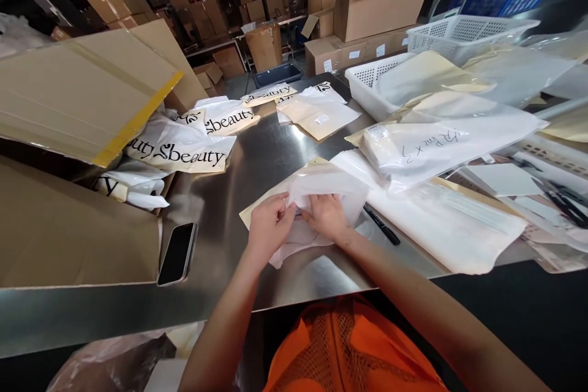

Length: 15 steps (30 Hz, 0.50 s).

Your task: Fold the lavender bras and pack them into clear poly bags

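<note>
A white plastic bag with a cream backing (316, 177) lies crumpled on the steel table in front of me. My left hand (273, 220) pinches the bag between thumb and bent fingers near its left side. On the other side, my right hand (327, 215) grips the bag too, its fingertips partly hidden under a white fold. Between the two thumbs is a narrow gap in the plastic; what is inside cannot be made out. Just right of my right hand lies a black marker pen (382, 224).
A phone (177, 254) lies left, beside a large open carton (68, 226). Several printed bags (193, 154) spill from it. At the right are a filled bag with handwriting (427, 146), a stack of white bags (441, 226), white baskets (372, 82) and scissors (563, 202).
</note>
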Tool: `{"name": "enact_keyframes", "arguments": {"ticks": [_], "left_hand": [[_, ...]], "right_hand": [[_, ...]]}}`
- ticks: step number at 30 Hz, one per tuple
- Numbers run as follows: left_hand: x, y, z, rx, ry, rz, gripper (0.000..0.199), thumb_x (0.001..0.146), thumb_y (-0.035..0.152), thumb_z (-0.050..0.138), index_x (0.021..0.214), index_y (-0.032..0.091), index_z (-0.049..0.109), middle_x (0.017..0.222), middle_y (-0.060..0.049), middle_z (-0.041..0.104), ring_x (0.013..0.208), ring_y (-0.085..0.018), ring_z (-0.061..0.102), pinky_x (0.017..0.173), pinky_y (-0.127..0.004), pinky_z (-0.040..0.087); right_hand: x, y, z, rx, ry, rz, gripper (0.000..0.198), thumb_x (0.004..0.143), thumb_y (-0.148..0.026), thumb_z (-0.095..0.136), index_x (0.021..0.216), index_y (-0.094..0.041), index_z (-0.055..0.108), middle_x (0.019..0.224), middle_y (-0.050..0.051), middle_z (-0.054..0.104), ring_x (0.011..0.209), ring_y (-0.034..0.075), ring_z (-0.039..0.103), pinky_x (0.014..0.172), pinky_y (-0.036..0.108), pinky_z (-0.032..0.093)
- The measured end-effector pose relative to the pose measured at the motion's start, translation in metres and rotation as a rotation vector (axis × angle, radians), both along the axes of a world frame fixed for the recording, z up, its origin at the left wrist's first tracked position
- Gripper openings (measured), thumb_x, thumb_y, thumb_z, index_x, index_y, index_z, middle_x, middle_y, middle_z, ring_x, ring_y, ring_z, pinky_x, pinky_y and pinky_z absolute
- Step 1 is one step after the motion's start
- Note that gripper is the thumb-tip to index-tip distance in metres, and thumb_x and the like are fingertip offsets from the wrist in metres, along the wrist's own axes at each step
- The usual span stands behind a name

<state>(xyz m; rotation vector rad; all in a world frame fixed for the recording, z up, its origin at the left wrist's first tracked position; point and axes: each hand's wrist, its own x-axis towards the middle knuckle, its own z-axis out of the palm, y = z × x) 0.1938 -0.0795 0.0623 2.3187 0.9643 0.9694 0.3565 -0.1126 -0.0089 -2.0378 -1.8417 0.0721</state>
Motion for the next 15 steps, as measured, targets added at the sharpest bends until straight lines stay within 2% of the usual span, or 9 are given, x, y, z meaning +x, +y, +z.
{"name": "enact_keyframes", "arguments": {"ticks": [2, 4, 6, 8, 10, 12, 15], "left_hand": [[0.0, -0.001, -0.001, 0.003, 0.011, 0.001, 0.038, 0.088, 0.025, 0.054, 0.056, 0.023, 0.032, 0.08, -0.005, 0.071, 0.104, -0.023, 0.068, 0.07, -0.03, 0.049], [-0.001, 0.0, 0.0, 0.016, 0.015, 0.007, 0.038, 0.087, 0.024, 0.054, 0.056, 0.023, 0.032, 0.078, -0.005, 0.07, 0.105, -0.024, 0.068, 0.069, -0.03, 0.048], [-0.004, 0.002, 0.001, 0.028, 0.015, 0.012, 0.038, 0.087, 0.024, 0.054, 0.056, 0.024, 0.032, 0.075, -0.004, 0.069, 0.105, -0.025, 0.068, 0.068, -0.03, 0.048], [-0.006, 0.004, 0.002, 0.039, 0.021, 0.013, 0.039, 0.087, 0.024, 0.054, 0.056, 0.024, 0.031, 0.073, -0.004, 0.068, 0.105, -0.025, 0.068, 0.067, -0.03, 0.047], [-0.006, 0.005, 0.003, 0.047, 0.032, 0.006, 0.039, 0.088, 0.024, 0.053, 0.056, 0.023, 0.03, 0.07, -0.003, 0.067, 0.104, -0.024, 0.068, 0.068, -0.03, 0.047], [-0.004, 0.004, 0.004, 0.055, 0.039, -0.004, 0.04, 0.089, 0.024, 0.052, 0.056, 0.023, 0.03, 0.068, -0.003, 0.066, 0.104, -0.024, 0.068, 0.069, -0.029, 0.047], [0.0, 0.001, 0.006, 0.058, 0.047, -0.023, 0.039, 0.09, 0.025, 0.052, 0.056, 0.023, 0.031, 0.074, -0.004, 0.069, 0.104, -0.023, 0.068, 0.07, -0.03, 0.047]], "right_hand": [[0.003, 0.0, -0.004, 0.0, 0.042, -0.001, 0.04, 0.086, -0.028, 0.057, 0.12, -0.005, 0.059, 0.116, 0.022, 0.062, 0.109, 0.034, 0.056, 0.097, 0.045, 0.039], [0.009, -0.006, -0.007, -0.013, 0.087, 0.042, 0.037, 0.085, -0.019, 0.053, 0.12, -0.009, 0.06, 0.109, 0.016, 0.066, 0.101, 0.027, 0.06, 0.092, 0.038, 0.044], [0.017, -0.016, -0.008, -0.013, 0.11, 0.211, 0.043, 0.082, -0.013, 0.052, 0.124, -0.015, 0.061, 0.104, 0.01, 0.068, 0.099, 0.022, 0.061, 0.092, 0.034, 0.045], [0.024, -0.028, -0.004, 0.013, 0.12, 0.47, 0.045, 0.078, -0.017, 0.059, 0.122, -0.02, 0.063, 0.106, 0.008, 0.068, 0.104, 0.022, 0.06, 0.098, 0.037, 0.042], [0.029, -0.033, 0.001, 0.045, 0.136, 0.598, 0.036, 0.078, -0.022, 0.061, 0.112, -0.019, 0.068, 0.104, 0.009, 0.068, 0.101, 0.023, 0.06, 0.098, 0.04, 0.041], [0.031, -0.028, 0.006, 0.046, 0.144, 0.524, 0.028, 0.081, -0.019, 0.057, 0.105, -0.017, 0.071, 0.1, 0.009, 0.068, 0.096, 0.022, 0.062, 0.093, 0.038, 0.044], [0.029, -0.006, 0.008, -0.004, 0.161, 0.393, 0.031, 0.082, -0.015, 0.06, 0.111, -0.02, 0.069, 0.108, 0.007, 0.068, 0.103, 0.021, 0.061, 0.091, 0.032, 0.045]]}}
